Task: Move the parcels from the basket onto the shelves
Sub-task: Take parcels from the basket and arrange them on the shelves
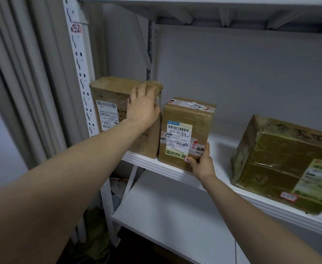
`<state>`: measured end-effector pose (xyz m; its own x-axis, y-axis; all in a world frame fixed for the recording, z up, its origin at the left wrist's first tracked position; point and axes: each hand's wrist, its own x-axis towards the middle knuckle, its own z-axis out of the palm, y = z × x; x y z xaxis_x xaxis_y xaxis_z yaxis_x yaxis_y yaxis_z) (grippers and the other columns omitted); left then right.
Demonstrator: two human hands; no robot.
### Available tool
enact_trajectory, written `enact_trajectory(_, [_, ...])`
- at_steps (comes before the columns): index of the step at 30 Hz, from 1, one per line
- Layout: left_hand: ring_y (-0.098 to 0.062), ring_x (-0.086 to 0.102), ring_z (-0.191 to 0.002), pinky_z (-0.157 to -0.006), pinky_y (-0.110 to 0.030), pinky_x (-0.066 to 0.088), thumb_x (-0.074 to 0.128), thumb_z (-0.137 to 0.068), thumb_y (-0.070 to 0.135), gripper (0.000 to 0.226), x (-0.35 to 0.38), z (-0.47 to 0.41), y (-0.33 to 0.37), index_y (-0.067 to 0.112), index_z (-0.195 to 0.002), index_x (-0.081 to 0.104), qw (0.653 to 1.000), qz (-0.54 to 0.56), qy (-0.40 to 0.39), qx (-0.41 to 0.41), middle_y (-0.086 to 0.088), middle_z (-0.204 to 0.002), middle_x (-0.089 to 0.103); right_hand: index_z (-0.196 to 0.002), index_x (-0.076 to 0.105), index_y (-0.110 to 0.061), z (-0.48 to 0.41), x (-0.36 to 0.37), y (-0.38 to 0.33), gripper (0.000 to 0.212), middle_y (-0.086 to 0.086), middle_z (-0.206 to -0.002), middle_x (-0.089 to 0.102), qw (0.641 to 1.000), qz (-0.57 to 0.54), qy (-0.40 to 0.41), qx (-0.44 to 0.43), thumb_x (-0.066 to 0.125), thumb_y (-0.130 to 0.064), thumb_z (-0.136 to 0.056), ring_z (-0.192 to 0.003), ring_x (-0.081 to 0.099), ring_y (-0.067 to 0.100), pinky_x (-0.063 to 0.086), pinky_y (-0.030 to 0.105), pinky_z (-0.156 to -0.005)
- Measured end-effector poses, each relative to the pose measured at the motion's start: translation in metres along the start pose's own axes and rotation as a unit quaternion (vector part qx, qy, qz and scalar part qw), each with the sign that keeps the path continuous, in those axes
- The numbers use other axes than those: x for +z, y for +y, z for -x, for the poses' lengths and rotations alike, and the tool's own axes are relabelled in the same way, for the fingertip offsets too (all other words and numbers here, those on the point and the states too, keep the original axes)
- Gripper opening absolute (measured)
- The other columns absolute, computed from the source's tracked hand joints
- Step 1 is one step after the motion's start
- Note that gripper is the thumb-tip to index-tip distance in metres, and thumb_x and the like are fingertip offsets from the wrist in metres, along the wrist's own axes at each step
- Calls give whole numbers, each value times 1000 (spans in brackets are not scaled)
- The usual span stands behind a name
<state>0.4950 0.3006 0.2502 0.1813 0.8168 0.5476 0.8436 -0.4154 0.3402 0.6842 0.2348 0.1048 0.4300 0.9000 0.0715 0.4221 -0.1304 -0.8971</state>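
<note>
Brown cardboard under clear tape: the small parcel [185, 130] stands upright on the middle shelf [223, 147], labelled face forward, its base close to the front lip. The right hand [201, 161] grips its lower right corner, thumb pressed on the front face. The other fingers are wrapped round the side, where I can't see them.

Just to its left, touching or very nearly so, stands the tall parcel [112, 111], close against the slotted upright [80, 73]. The left hand [143, 106] lies on its upper right corner, palm on the front face and fingers bent over the top edge. To my eye it is holding that box steady.

Further right on the same shelf, well apart from the pair, a large parcel [282, 162] bound in yellowish tape lies askew, its near corner at the shelf's front edge. A lower shelf [175, 216] runs beneath. A tag [76, 28] reading 32 is stuck high on the upright, and a grey curtain [23, 73] hangs to the left of the rack.

Three parcels are on the shelf, then. I judge the small one is just being seated or squared up beside its neighbour, so that placement is all but done. The basket is not in sight from here, so I cannot tell how many parcels are left to bring over.
</note>
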Motion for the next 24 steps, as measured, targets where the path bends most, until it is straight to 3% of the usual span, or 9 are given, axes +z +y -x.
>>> enact_trajectory(13, [-36, 8, -144, -114, -56, 21, 51, -94, 28, 60, -1, -1, -3, 21, -149, 27, 1000, -5, -15, 4, -8, -156, 18, -150, 9, -28, -5, 2, -6, 82, 13, -132, 48, 999, -1, 1, 32, 62, -11, -90, -121, 50, 32, 39, 51, -106])
enact_trajectory(19, [-36, 0, -146, -115, -57, 18, 50, -95, 31, 68, -5, 7, -3, 28, -152, 14, 1000, 0, -21, 11, -5, -160, 6, -152, 1, -18, 3, -1, -14, 88, 17, -143, 38, 998, 0, -6, 63, 64, -21, -90, -128, 44, 34, 36, 48, -109])
enact_trajectory(21, [-35, 0, -146, -115, -56, 18, 50, -95, 31, 70, -5, 15, -7, 27, -152, 12, 1000, 10, 2, 11, -4, -160, 5, -152, -2, -11, 21, -1, -16, 92, 20, -148, 26, 997, -1, 33, 72, 64, -25, -90, -133, 37, 36, 33, 45, -109])
enact_trajectory(24, [-31, 5, -146, -115, -54, 21, 51, -93, 27, 70, -4, 39, -18, 24, -152, 13, 999, 28, 37, -13, -4, -160, 9, -150, 16, -7, 58, 10, -14, 75, 19, -146, 29, 989, 34, 141, 13, 61, -18, -91, -131, 38, 35, 33, 44, -106])
